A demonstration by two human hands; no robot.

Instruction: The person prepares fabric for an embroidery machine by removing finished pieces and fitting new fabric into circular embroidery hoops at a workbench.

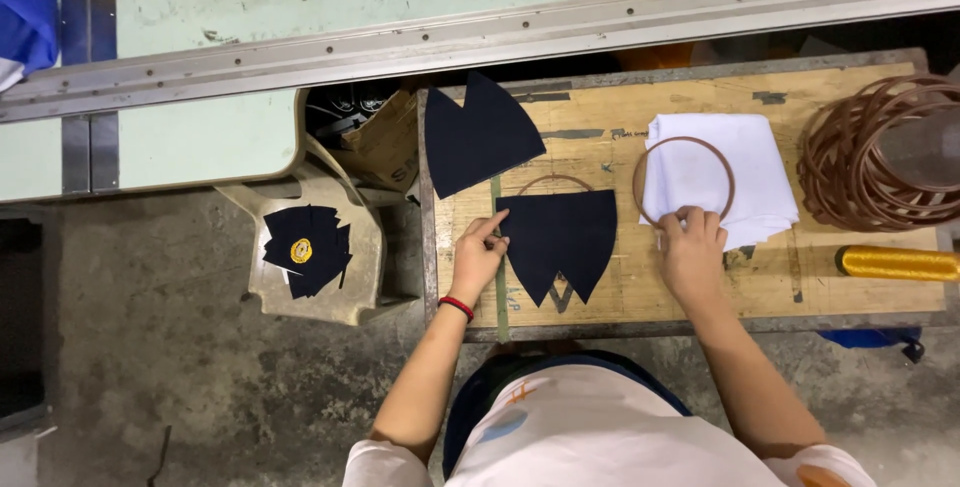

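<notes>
We work at a worn wooden bench top (700,292) with a dark metal rim, scuffed and patched with tape marks; a green strip (498,277) runs front to back near its left edge. Our left hand (476,259) lies on the wood, index finger stretched out and pressing the left edge of a navy scalloped fabric piece (560,237) at bench centre. Our right hand (690,247) pinches the lower rim of a brown ring (640,182), which lies over a folded white cloth (745,162). A second navy piece (475,137) sits at the back left corner. Far right: a stack of brown rings (850,162) and a gold thread spool (897,263). Left of the bench, a beige stool (355,277) carries more navy pieces (305,247). Bare grey concrete floor (150,347) below; a pale green table (200,142) with a metal rail (480,42) behind.
</notes>
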